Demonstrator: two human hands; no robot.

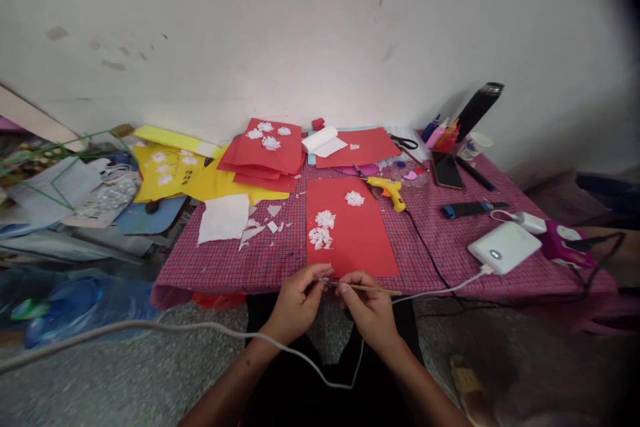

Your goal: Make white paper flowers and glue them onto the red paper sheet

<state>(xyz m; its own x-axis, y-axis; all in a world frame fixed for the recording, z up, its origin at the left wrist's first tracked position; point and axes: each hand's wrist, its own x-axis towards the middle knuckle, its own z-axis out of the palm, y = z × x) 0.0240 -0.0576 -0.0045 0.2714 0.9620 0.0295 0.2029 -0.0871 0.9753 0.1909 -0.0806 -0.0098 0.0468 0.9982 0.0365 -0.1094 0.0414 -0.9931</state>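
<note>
Thin stick (385, 290) lies in the right hand (369, 313), pinched between thumb and fingers just off the tabletop's (280, 267) near edge, its tip meeting the fingertips of the left hand (297, 303); those are pressed together on a small piece (325, 281), too tiny to make out. The two hands nearly touch. Straight beyond them lies a red sheet (357, 247) bearing white paper flowers (320, 238): two side by side ahead of the left hand, one farther out to the right. Ahead and left of the hands are a white sheet (223, 219), paper scraps (253, 233) and, farther off, a red stack (277, 163) with four more flowers on top. Ahead and right, past a yellow glue gun (387, 188), what looks like a clear dish (424, 181) holds blue, pink and red dabs. Beyond it stand small bottles (443, 137) with blue, pink and orange contents, beside a dark flask (475, 113) and a paper cup (477, 141) whose inside cannot be read. Far left of the hands, a clear bag (107, 193) holds pale, silvery bits; below that side, a bluish plastic jug (65, 307) sits low, its contents unclear.
</note>
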